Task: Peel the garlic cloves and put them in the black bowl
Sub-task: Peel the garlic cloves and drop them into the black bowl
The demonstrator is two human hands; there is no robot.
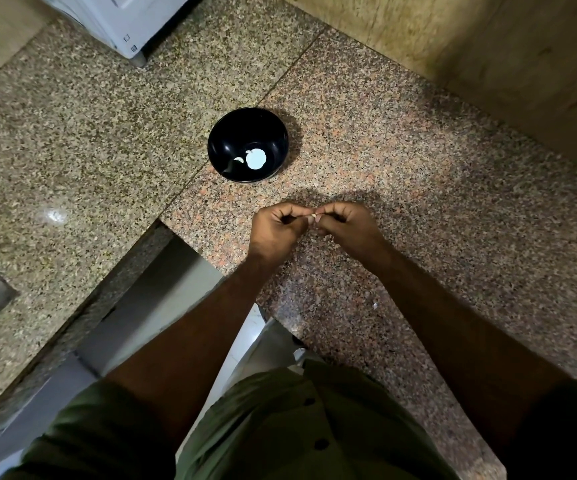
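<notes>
Nearest the camera: green shirt (280, 427) with dark buttons, both bare forearms reaching out over the near edge of the speckled stone counter (418, 202). Tiny white scrap (375, 305) lying on the counter just beside the right forearm, probably peel but too small to tell.

Further out, hands meeting over the counter, a little in from that inner corner where the edge cuts back. Left hand (276, 226) with fingers curled in, thumb and fingertips pinched together toward the right. Right hand (346, 225) same deal, fingers curled, pinching from the other side. Between the two sets of fingertips, a small pale garlic clove (313, 215), gripped by both, mostly hidden so can't say how much skin is on it. Shadow of the hands on the stone just behind.

Past the hands, near the middle of the counter right by the seam between slabs: black bowl (247, 145), upright, well apart from the hands. Inside it a bigger white garlic piece (256, 159) and a small curved pale clove (238, 160) just beside it.

Far left corner: bottom of a white appliance (121, 22) standing on the counter. Beige wall (488, 46) along the far right edge.
</notes>
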